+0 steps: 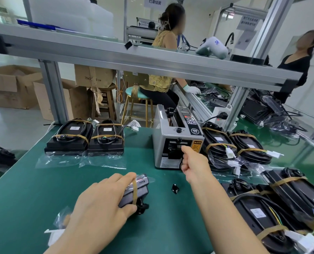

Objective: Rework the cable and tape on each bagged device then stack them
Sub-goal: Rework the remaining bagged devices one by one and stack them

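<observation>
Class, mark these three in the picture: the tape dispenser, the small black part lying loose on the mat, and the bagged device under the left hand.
tape dispenser [172, 142]: head view, grey front housing.
small black part [175, 188]: head view, its middle.
bagged device [139, 189]: head view, exposed dark end.

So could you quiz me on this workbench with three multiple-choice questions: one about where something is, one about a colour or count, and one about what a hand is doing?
1. Where does the tape dispenser stand?
A. At the back of the green mat, between the groups of bagged devices
B. On the overhead rail
C. On the floor

2. How many bagged devices lie at the back left of the mat?
A. Two
B. Five
C. None

3. What is the left hand doing?
A. Resting flat on the bare mat
B. Holding a bagged device
C. Touching the dispenser

Answers:
1 A, it sits on the mat, devices either side.
2 A, a left one and a right one.
3 B, its fingers curl round the device while the right hand reaches to the dispenser.
</observation>
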`<state>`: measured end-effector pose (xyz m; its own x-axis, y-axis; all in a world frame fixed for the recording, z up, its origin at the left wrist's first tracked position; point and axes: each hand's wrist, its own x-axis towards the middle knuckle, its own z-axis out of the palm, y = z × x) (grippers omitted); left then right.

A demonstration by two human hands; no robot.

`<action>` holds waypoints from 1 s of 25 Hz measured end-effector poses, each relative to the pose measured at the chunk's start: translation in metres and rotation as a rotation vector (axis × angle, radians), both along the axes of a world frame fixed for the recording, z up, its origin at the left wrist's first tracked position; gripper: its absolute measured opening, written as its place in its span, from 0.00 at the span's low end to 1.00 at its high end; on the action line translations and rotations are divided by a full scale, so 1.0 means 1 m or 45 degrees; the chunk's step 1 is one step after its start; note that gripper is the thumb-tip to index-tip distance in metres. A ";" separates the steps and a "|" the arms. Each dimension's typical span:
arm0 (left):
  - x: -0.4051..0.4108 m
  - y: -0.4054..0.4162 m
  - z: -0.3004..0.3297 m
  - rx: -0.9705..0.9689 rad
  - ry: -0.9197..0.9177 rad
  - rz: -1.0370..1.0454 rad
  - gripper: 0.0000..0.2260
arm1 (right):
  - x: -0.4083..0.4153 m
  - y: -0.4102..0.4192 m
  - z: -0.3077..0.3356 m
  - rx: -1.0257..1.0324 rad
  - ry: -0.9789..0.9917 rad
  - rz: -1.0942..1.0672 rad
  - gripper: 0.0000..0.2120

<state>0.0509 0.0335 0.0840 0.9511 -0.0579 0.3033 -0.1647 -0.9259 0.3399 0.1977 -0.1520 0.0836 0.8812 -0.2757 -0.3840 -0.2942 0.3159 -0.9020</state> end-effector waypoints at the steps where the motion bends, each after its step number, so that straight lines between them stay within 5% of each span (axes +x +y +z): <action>1: 0.000 -0.001 -0.002 -0.025 -0.020 0.027 0.27 | -0.016 0.000 0.002 0.019 -0.039 0.130 0.09; 6: -0.005 -0.007 -0.004 -0.101 -0.038 0.122 0.26 | -0.103 0.021 0.005 -0.212 -0.323 0.542 0.09; 16: -0.007 -0.010 -0.006 -0.078 -0.006 0.174 0.26 | -0.124 0.045 -0.009 -0.206 -0.395 0.410 0.07; 25: -0.006 -0.009 -0.005 -0.079 0.021 0.166 0.27 | -0.120 0.048 -0.016 -0.468 -0.477 0.342 0.07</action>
